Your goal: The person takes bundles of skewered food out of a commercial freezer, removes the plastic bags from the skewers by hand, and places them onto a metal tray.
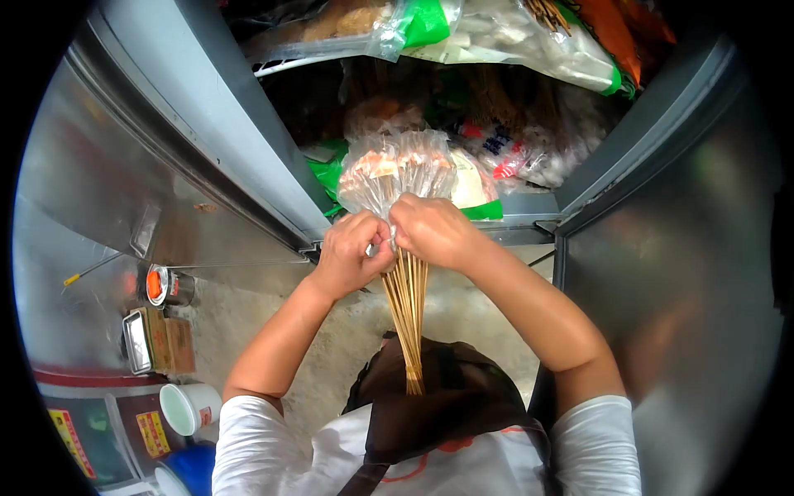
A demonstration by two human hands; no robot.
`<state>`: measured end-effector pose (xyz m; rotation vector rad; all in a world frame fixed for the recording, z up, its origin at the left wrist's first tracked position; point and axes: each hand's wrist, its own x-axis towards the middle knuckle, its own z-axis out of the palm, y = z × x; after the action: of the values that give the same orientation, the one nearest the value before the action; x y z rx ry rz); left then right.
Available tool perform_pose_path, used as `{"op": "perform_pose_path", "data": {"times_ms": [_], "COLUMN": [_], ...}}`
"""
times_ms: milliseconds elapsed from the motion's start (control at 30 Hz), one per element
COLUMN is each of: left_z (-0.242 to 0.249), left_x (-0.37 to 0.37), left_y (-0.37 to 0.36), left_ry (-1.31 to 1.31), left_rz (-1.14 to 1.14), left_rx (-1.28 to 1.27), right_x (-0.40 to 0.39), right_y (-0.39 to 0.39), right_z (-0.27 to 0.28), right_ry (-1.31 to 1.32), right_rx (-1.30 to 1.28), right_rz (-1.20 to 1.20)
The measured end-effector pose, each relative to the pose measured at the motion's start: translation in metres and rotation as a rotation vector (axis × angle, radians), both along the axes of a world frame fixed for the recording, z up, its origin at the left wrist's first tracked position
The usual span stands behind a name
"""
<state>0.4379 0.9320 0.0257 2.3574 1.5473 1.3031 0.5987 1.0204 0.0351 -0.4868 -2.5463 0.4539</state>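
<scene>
A bundle of skewers (405, 302) points its bare wooden sticks toward my body, while pinkish meat pieces at the far end sit inside a clear plastic bag (395, 165). My left hand (356, 252) is closed at the gathered neck of that bag, fingers curled in. Opposite it, my right hand (430, 231) pinches the same gathered plastic, and the two hands nearly touch. Where the sticks leave the bag, my fingers partly hide the plastic. A band seems to bind the sticks near their lower ends.
An open fridge or freezer stands ahead, with bagged food (529, 157) on its lower shelf and more bags (513, 37) above. Its doors (662, 273) flank me. On the floor at left are a can (178, 288), a box (169, 341) and a white bucket (186, 409).
</scene>
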Motion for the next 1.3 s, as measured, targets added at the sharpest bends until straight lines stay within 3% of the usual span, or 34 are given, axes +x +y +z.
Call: {"op": "perform_pose_path", "data": {"times_ms": [133, 233, 333, 667, 767, 833, 933, 967, 1033, 1200, 1300], "left_z": [-0.003, -0.003, -0.003, -0.005, -0.009, -0.007, 0.010, 0.014, 0.016, 0.015, 0.012], "left_x": [-0.006, -0.005, -0.005, -0.006, -0.005, -0.001, 0.010, 0.013, 0.018, 0.015, 0.007], "left_y": [-0.001, -0.003, -0.001, 0.000, -0.003, -0.006, -0.008, -0.008, -0.011, -0.009, -0.004], "left_ry": [-0.096, -0.121, -0.102, -0.071, -0.142, -0.163, -0.079, 0.027, 0.083, 0.164, 0.098], "left_rz": [-0.056, -0.067, -0.062, -0.024, -0.040, -0.012, 0.047, 0.088, 0.142, 0.184, 0.098], "left_rx": [-0.110, -0.093, -0.048, -0.055, -0.044, -0.076, -0.031, 0.042, 0.049, 0.038, -0.018], "right_x": [0.003, 0.006, 0.009, 0.000, -0.002, 0.000, 0.004, 0.005, 0.005, 0.007, 0.006], "right_y": [-0.005, -0.010, -0.003, -0.009, -0.021, -0.023, -0.022, -0.022, -0.022, -0.022, -0.019], "right_z": [-0.003, 0.011, 0.016, 0.000, -0.008, -0.007, -0.005, -0.005, -0.007, 0.004, 0.005], "right_ry": [0.158, 0.239, 0.018, 0.024, 0.183, 0.281, 0.266, 0.263, 0.247, 0.094, 0.059], "right_rx": [-0.047, -0.099, -0.043, -0.004, -0.114, -0.413, -0.422, -0.419, -0.110, 0.033, 0.054], "right_rz": [-0.073, 0.015, 0.071, -0.042, -0.218, -0.256, -0.219, -0.214, -0.155, -0.114, -0.101]}}
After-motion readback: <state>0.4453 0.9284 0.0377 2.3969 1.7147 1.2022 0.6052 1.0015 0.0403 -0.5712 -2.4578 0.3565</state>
